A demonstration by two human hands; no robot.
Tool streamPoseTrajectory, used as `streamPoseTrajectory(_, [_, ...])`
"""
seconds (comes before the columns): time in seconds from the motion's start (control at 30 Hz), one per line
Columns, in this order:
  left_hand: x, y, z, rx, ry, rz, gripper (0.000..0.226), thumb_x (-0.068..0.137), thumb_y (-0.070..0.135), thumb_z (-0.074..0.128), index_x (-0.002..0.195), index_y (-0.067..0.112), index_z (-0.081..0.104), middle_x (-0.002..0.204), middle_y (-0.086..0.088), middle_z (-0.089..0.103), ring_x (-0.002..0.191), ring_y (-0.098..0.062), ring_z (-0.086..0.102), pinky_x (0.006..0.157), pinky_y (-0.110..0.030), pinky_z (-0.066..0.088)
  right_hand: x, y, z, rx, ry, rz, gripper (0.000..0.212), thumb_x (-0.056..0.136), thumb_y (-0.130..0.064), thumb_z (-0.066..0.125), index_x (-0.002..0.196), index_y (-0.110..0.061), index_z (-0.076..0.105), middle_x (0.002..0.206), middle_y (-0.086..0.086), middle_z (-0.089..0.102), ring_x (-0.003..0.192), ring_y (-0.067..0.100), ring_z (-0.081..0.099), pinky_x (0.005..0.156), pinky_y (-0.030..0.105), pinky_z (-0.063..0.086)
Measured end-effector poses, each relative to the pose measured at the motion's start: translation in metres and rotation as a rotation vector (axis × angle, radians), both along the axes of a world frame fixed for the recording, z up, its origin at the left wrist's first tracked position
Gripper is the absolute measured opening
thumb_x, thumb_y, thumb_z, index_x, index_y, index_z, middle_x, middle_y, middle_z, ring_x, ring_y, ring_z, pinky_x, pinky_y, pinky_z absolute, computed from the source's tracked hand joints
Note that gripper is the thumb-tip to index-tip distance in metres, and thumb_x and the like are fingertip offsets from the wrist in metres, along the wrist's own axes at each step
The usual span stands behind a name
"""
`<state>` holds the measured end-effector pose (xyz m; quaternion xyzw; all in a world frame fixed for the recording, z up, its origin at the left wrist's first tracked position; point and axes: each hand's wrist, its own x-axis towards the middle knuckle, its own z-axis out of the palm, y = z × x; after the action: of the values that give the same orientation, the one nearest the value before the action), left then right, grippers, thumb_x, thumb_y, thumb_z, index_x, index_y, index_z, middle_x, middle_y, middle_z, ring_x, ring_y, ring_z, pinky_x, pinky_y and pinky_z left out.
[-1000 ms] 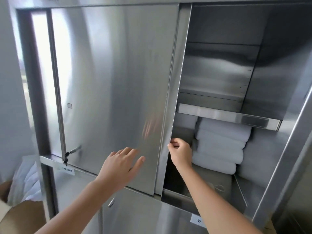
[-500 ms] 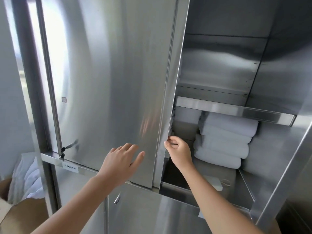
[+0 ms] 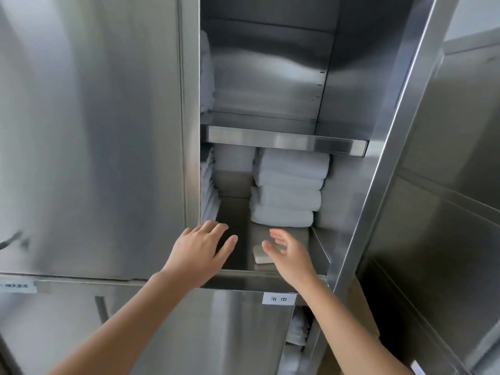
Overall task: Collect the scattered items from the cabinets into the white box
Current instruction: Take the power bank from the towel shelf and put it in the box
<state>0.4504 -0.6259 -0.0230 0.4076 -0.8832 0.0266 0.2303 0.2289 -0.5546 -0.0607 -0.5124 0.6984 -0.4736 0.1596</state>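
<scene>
At the front edge of the shelf [image 3: 251, 274], just above a paper label [image 3: 278, 299], both hands reach into the open cabinet and hold nothing. The left hand [image 3: 201, 247] hangs over the front left corner, beside the door [image 3: 108, 131], palm down with its fingers straight and lightly spread. The right hand [image 3: 289, 253] is toward the front right, fingers relaxed and apart. It hovers just over a small white block [image 3: 261, 257] that lies flat near the front edge, right of the middle. I cannot tell whether the fingers touch it, since the hand covers its right end. The block looks to be the loose item to collect here. Judging by its size it should be light, and one hand should be enough. It seems stiff-edged, perhaps soap or a sponge, so it may be slick on the steel. The best hold is likely across its two long sides, thumb on one and fingers on the other. Behind it, toward the back right corner, folded towels [image 3: 286, 190] stand stacked, soft and likely to topple if brushed. More linen [image 3: 208, 185] lines the left wall. Farther up is the upper shelf [image 3: 286, 143]. The white box is out of view.
</scene>
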Motion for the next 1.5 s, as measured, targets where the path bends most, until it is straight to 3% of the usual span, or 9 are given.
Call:
streamPoseTrajectory(0.43, [-0.034,0.005,-0.029,0.029,-0.024,-0.105,0.055,0.099,0.059,0.025,0.130,0.025,0.055,0.128,0.008,0.058,0.109,-0.020,0.060,0.093,-0.035,0.043,-0.021,0.033,-0.008,0.027,0.103,-0.055,0.054,0.095,-0.046,0.063,0.145,-0.028,0.052,0.145,-0.016,0.054,0.135,0.002,0.048,0.115,0.037,0.040])
streamPoseTrajectory(0.6, [-0.058,0.002,-0.042,0.024,-0.017,-0.126,0.059,0.097,0.060,0.022,0.126,0.023,0.058,0.122,0.009,0.061,0.107,-0.018,0.060,0.091,-0.033,0.042,-0.040,0.036,-0.012,0.078,0.184,-0.070,0.057,0.093,-0.056,0.058,0.145,-0.036,0.048,0.146,-0.018,0.052,0.137,0.004,0.044,0.114,0.034,0.039])
streamPoseTrajectory(0.73, [-0.079,-0.004,-0.065,0.052,-0.028,-0.123,0.059,0.097,0.059,0.022,0.126,0.023,0.058,0.121,0.009,0.062,0.106,-0.017,0.060,0.091,-0.032,0.041,-0.061,0.027,-0.030,0.102,0.235,-0.062,0.056,0.094,-0.058,0.057,0.145,-0.037,0.048,0.145,-0.018,0.049,0.137,0.002,0.039,0.107,0.025,0.034])
streamPoseTrajectory(0.9, [-0.107,-0.022,-0.099,0.129,-0.058,-0.072,0.048,0.100,0.055,0.033,0.129,0.024,0.057,0.125,0.010,0.060,0.111,-0.017,0.058,0.094,-0.032,0.039,-0.095,0.006,-0.067,0.153,0.262,-0.020,0.056,0.094,-0.056,0.057,0.145,-0.035,0.048,0.144,-0.016,0.050,0.139,0.003,0.036,0.110,0.030,0.036])
streamPoseTrajectory(1.17, [-0.147,-0.055,-0.128,0.191,-0.080,0.087,0.058,0.096,0.060,0.020,0.126,0.027,0.056,0.128,0.008,0.061,0.113,-0.019,0.059,0.095,-0.037,0.044,-0.149,-0.047,-0.109,0.165,0.383,0.127,0.058,0.093,-0.054,0.058,0.143,-0.026,0.051,0.142,-0.011,0.054,0.134,0.007,0.041,0.105,0.023,0.036])
streamPoseTrajectory(1.27, [-0.148,-0.064,-0.128,0.168,-0.091,0.152,0.060,0.096,0.061,0.020,0.125,0.025,0.058,0.127,0.006,0.062,0.110,-0.021,0.062,0.093,-0.039,0.046,-0.158,-0.070,-0.110,0.133,0.417,0.193,0.056,0.093,-0.052,0.059,0.140,-0.022,0.053,0.139,-0.007,0.056,0.132,0.013,0.046,0.105,0.029,0.043])
streamPoseTrajectory(1.5, [-0.133,-0.075,-0.111,0.147,-0.077,0.253,0.069,0.095,0.067,0.009,0.130,0.029,0.054,0.130,0.007,0.060,0.115,-0.019,0.060,0.100,-0.040,0.044,-0.148,-0.109,-0.092,0.028,0.459,0.293,0.057,0.093,-0.055,0.057,0.141,-0.025,0.053,0.139,-0.008,0.056,0.132,0.011,0.047,0.105,0.025,0.036])
